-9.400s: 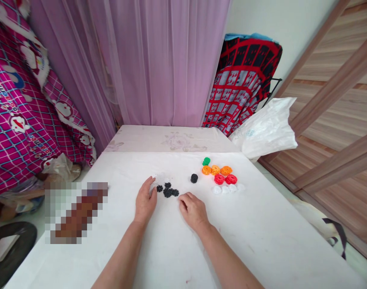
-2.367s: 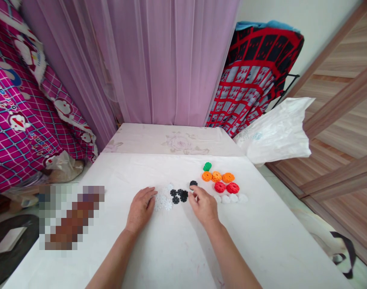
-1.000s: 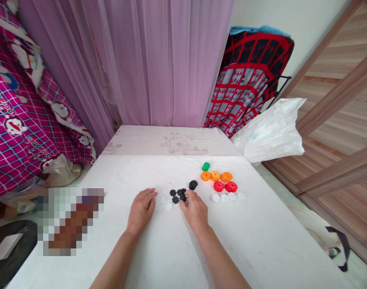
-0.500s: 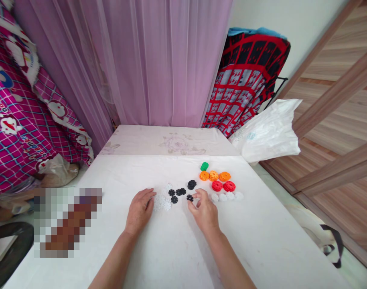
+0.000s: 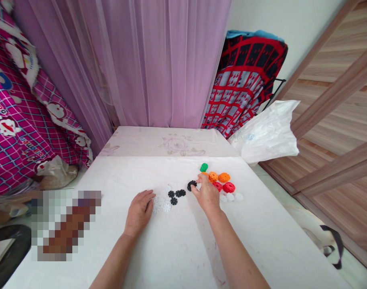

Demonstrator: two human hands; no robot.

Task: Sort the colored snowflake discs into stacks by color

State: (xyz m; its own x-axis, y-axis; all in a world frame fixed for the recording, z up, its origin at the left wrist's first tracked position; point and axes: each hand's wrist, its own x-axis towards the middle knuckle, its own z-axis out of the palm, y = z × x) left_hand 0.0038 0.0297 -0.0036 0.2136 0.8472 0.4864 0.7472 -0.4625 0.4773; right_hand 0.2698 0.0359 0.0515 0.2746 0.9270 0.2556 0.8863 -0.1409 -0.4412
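Note:
My left hand (image 5: pixel 139 213) rests on the table at the left edge of a loose spread of white snowflake discs (image 5: pixel 163 203). Its fingers are apart and loosely bent, holding nothing visible. At the black pile (image 5: pixel 191 184), my right hand (image 5: pixel 207 192) has thumb and fingertips closed on a black snowflake disc (image 5: pixel 194 183) on top. Between the hands lie several loose black snowflake discs (image 5: pixel 174 201). Red piles (image 5: pixel 229 187) and white piles (image 5: pixel 230 197) sit just right of my right hand, which partly hides them.
Orange piles (image 5: pixel 224 177) and a green pile (image 5: pixel 204 167) stand farther back on the white-covered table (image 5: pixel 171 257). A white plastic bag (image 5: pixel 266 132) leans at the table's right far corner. Purple curtains (image 5: pixel 168 64) hang behind.
My right hand has moved away from me with a black snowflake disc, from beside the loose black ones to the black pile. My left hand has stayed in place.

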